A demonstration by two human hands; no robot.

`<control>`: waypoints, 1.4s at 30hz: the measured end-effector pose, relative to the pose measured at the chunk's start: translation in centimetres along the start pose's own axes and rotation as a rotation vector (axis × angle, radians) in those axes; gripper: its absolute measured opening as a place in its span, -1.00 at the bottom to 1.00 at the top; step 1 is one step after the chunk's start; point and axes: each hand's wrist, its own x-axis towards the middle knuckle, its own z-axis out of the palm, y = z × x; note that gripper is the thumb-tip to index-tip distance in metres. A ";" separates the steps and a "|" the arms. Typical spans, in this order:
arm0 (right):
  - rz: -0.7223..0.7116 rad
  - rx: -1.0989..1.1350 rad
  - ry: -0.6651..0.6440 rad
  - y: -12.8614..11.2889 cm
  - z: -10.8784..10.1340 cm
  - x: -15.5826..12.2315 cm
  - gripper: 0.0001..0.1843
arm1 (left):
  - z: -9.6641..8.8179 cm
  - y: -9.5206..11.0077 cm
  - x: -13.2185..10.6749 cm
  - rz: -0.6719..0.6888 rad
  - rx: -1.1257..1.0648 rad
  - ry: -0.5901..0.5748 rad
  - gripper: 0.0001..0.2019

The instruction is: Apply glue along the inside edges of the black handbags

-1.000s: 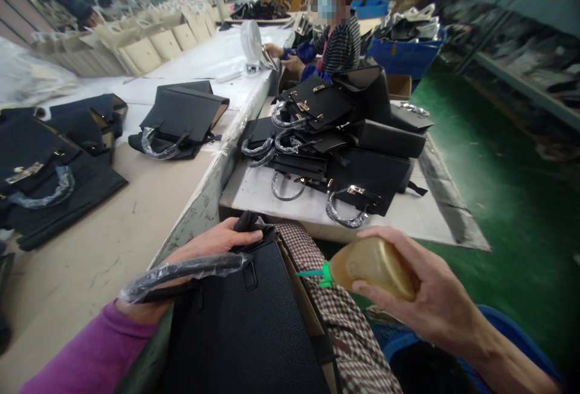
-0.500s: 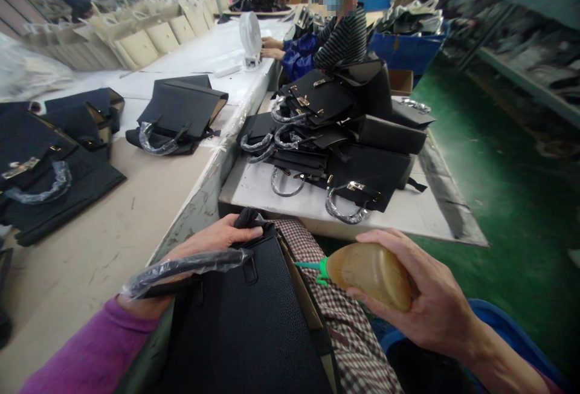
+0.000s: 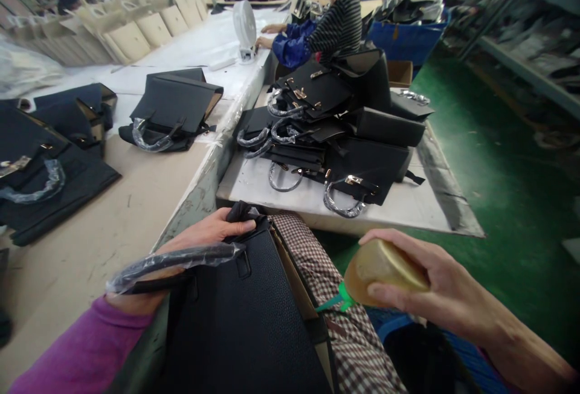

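Note:
A black handbag [image 3: 244, 315] lies across my lap, its open edge with a tan inside turned to the right. My left hand [image 3: 222, 228] grips the bag's upper corner, thumb on top, and the plastic-wrapped handle [image 3: 176, 261] loops over my left wrist. In my right hand [image 3: 421, 273] is a squeeze bottle [image 3: 385, 273] of amber liquid, tilted down to the left. Its green nozzle [image 3: 333, 302] points at the bag's open edge, the tip at or very near it; whether they touch I cannot tell.
Black handbags [image 3: 353, 140] are piled on a low white-topped table ahead. More bags [image 3: 170, 110] lie on the left table, with cream bags [image 3: 131, 37] in rows behind. A small white fan [image 3: 244, 25] stands near a co-worker [image 3: 335, 25]. A blue bin [image 3: 394, 324] is at my lower right.
My right hand has brought the bottle lower along the bag's edge and tipped it more steeply, the nozzle now further down. The left hand keeps its hold on the corner.

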 end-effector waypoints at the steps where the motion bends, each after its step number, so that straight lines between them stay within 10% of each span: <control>1: 0.063 0.080 0.039 0.5 0.1 -0.1 -0.51 | -0.5 0.2 -0.3 0.006 0.016 0.026 -0.47; 7: 0.233 0.447 0.277 3.8 1.6 -1.0 -0.46 | -2.9 1.3 -1.7 0.032 0.069 0.089 -0.46; 12: 0.196 0.238 0.368 4.9 2.8 -1.0 -0.44 | -0.3 1.1 -1.6 0.260 0.258 0.063 -0.63; 30: -0.211 -0.197 0.118 5.4 6.7 0.9 -0.53 | 2.9 -0.2 -8.5 0.472 0.385 0.098 -0.75; 42: 0.146 0.067 0.060 4.5 4.9 1.0 -0.54 | 3.1 -0.6 -10.9 0.458 0.338 0.110 -0.81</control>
